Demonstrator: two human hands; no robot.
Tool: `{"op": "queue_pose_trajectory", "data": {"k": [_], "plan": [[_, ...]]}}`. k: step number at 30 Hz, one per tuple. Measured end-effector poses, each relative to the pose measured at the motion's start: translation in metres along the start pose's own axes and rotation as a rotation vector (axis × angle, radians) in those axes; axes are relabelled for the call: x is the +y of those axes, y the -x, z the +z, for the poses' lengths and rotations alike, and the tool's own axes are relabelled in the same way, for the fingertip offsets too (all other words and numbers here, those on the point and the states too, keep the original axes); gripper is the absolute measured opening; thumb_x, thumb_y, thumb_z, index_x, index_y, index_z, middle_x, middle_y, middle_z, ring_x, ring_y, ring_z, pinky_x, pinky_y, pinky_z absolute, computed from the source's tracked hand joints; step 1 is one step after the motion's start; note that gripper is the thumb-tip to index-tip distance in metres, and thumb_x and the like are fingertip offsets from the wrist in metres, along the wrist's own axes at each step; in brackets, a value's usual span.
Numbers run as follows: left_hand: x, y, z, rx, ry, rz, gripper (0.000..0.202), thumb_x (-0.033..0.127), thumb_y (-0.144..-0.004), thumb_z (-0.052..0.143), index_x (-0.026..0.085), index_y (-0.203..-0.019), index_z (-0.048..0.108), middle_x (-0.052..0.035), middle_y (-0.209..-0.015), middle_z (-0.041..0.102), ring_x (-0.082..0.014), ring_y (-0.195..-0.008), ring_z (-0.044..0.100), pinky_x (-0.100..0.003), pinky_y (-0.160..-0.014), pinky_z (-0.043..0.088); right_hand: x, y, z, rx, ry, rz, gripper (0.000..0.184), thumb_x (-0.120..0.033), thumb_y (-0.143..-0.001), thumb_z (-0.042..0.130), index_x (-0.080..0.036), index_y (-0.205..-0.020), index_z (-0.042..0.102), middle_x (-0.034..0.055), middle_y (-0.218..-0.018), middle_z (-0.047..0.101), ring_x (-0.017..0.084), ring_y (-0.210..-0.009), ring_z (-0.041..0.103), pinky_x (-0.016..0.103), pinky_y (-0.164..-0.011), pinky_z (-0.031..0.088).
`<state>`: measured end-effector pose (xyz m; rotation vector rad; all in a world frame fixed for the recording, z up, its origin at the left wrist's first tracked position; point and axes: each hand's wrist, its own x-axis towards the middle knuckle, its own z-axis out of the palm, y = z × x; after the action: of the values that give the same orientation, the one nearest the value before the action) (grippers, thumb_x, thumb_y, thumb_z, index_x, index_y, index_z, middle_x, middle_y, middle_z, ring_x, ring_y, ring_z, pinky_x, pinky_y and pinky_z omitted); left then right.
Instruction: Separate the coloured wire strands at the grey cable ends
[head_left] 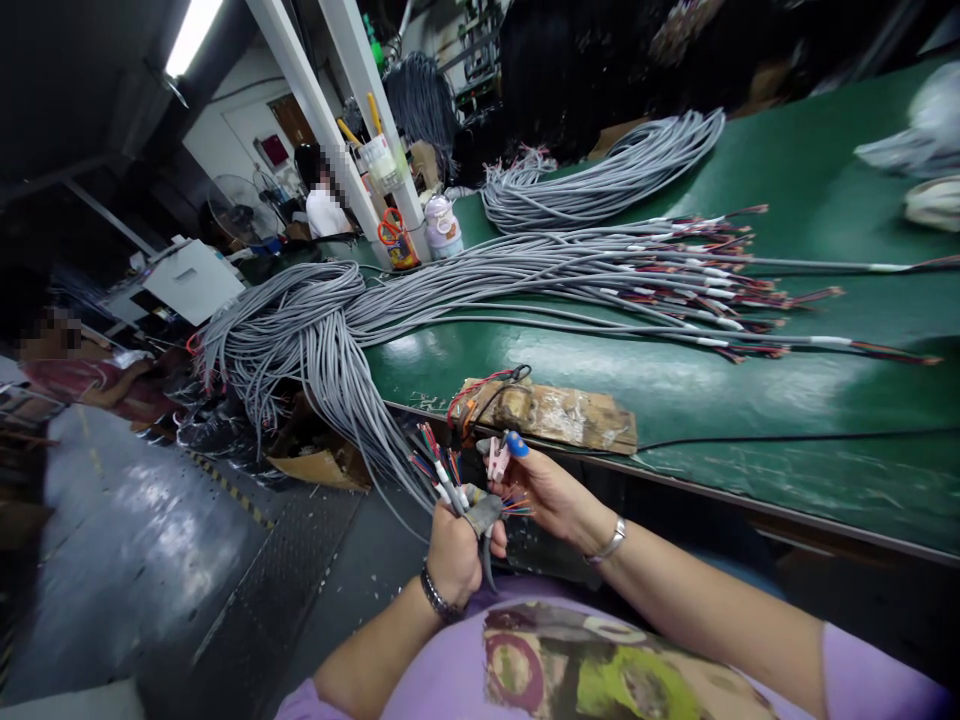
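Head view: the left hand (454,555) is closed around a bunch of grey cables (448,487), its grip clamped on them just off the near edge of the green counter (825,455). The coloured ends of the bunch point up above the fist, and more thin coloured wires (517,508) stick out toward the right hand (555,490). The right hand is raised just beside the left, a blue wrap (516,444) on one digit and a small pink piece (498,460) at its fingertips; whether its grip is clamped on that piece or apart cannot be told.

Behind the hands, a worn wooden board (577,418) lies along the counter's edge, with a black cord (780,437) running off to the right. Farther back, a long pile of grey cables (525,265) stretches across the counter, bare-wire ends to the right, and a coiled bundle (600,180) rests beyond it.
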<state>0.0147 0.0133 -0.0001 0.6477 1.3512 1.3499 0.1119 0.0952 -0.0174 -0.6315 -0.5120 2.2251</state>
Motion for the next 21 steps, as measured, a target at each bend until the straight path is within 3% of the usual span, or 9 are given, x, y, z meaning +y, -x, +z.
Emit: {"op": "queue_pose_trajectory", "data": {"k": [8, 16, 21], "plan": [[-0.002, 0.013, -0.011, 0.026, -0.018, 0.041, 0.033, 0.043, -0.062, 0.072, 0.015, -0.059, 0.054, 0.0023, -0.041, 0.052, -0.0076, -0.034, 0.044, -0.019, -0.037, 0.037, -0.002, 0.004, -0.008, -0.07, -0.024, 0.088, 0.033, -0.05, -0.08, 0.057, -0.018, -0.078, 0.065, 0.0029, -0.071, 0.064, 0.012, -0.063, 0.057, 0.024, -0.061, 0.046], [-0.006, 0.013, -0.014, 0.048, -0.04, 0.058, 0.034, 0.043, -0.062, 0.072, 0.015, -0.058, 0.053, 0.002, -0.041, 0.054, -0.0073, -0.033, 0.044, -0.018, -0.037, 0.037, -0.009, 0.013, -0.011, -0.226, 0.11, 0.162, 0.031, -0.048, -0.078, 0.059, -0.017, -0.079, 0.065, 0.0028, -0.07, 0.062, 0.011, -0.059, 0.054, 0.023, -0.057, 0.045], [-0.004, 0.013, -0.013, 0.048, 0.014, 0.056, 0.031, 0.041, -0.063, 0.072, 0.015, -0.062, 0.054, 0.0029, -0.041, 0.054, -0.0071, -0.034, 0.044, -0.018, -0.037, 0.038, -0.013, 0.015, -0.014, -0.207, 0.143, 0.125, 0.03, -0.045, -0.077, 0.063, -0.016, -0.084, 0.066, 0.0039, -0.076, 0.063, 0.011, -0.063, 0.056, 0.023, -0.059, 0.046]]}}
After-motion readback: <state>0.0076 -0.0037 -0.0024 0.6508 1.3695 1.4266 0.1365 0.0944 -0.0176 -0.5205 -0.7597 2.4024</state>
